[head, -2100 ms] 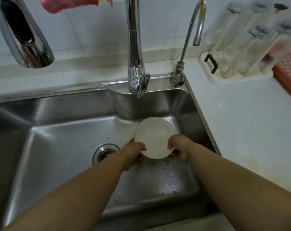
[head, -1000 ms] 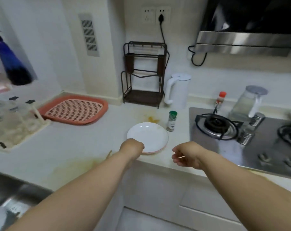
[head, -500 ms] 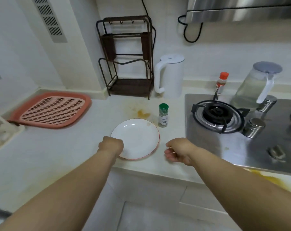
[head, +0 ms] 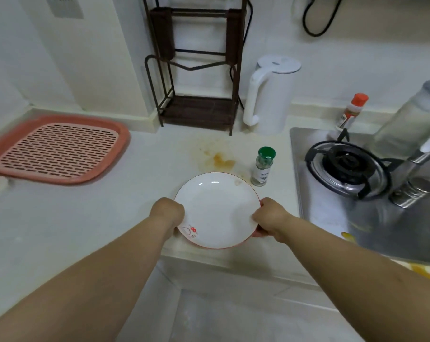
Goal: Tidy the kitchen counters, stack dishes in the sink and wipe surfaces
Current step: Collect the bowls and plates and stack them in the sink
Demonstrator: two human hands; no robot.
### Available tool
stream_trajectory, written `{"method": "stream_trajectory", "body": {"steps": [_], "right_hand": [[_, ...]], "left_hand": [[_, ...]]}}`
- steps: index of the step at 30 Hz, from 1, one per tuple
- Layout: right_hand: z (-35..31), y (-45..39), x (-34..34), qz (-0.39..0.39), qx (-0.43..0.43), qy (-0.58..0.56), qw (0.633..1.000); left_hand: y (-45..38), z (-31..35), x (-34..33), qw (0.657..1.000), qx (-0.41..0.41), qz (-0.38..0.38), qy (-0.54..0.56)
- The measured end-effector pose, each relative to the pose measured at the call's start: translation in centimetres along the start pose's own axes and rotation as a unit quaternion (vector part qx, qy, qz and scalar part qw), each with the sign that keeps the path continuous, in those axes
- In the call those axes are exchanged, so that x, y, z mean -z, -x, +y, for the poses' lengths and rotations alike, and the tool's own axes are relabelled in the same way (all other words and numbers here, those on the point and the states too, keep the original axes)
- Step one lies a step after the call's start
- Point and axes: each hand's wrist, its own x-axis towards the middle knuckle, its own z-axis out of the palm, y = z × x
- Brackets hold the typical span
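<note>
One plate [head: 217,208] sits between two hands, left hand [head: 168,213] and right hand [head: 270,218]. Beyond them are two spice jars, green-capped [head: 263,166] and red-capped [head: 352,111], one kettle [head: 270,95], one jug [head: 411,119], one rack [head: 196,65] and one drain tray [head: 56,149].

Both arms reach forward; left hand [head: 168,213] and right hand [head: 269,218] grip opposite rims of the plate [head: 216,211]
</note>
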Motion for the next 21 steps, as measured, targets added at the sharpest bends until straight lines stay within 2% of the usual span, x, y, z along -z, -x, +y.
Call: {"method": "stream_trajectory", "body": {"steps": [4,11,15,21], "right_hand": [[0.1,1.4,1.9,0.002,0.007,-0.005,1.000],[3.6,6.4,10.5,0.022,0.014,-0.051,0.998],[7.7,9.7,18.6,0.084,0.017,-0.081,0.993],[15.6,15.4,33.3,0.170,0.015,-0.130,0.977]], "left_hand": [[2.2,1.4,-0.2,0.999,-0.009,0.006,0.038],[10.5,6.2,-4.3,0.991,-0.033,-0.094,0.086],[17.0,10.3,-9.9,0.984,-0.080,-0.138,0.080],[27.8,16.5,-21.9,0.970,-0.124,-0.192,0.087]]}}
